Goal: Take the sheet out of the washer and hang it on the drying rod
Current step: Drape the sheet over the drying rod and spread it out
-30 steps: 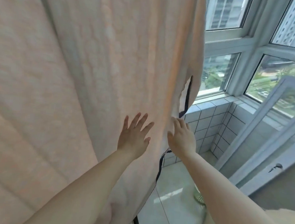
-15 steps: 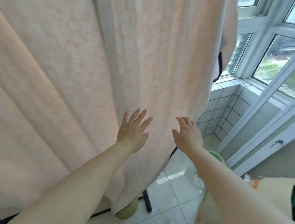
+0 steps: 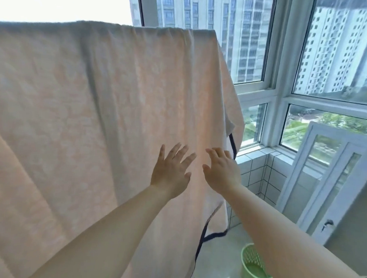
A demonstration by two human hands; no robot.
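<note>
A large peach-pink sheet [image 3: 91,113] with a dark trim along its right edge hangs draped over a rod that the fabric hides, its top fold running across the upper left. My left hand [image 3: 170,172] is flat against the sheet, fingers spread. My right hand [image 3: 221,172] is beside it near the sheet's right edge, fingers apart, holding nothing. The washer is not in view.
A light green plastic basket [image 3: 254,268] stands on the tiled floor at lower right. Windows [image 3: 254,47] fill the right side, above a white tiled ledge [image 3: 258,175]. An open white window sash [image 3: 323,182] leans in at the right.
The view has tilted upward, so the sheet's top fold and the buildings outside now show. Both hands stay open on the sheet and have drawn closer together near its right edge.
</note>
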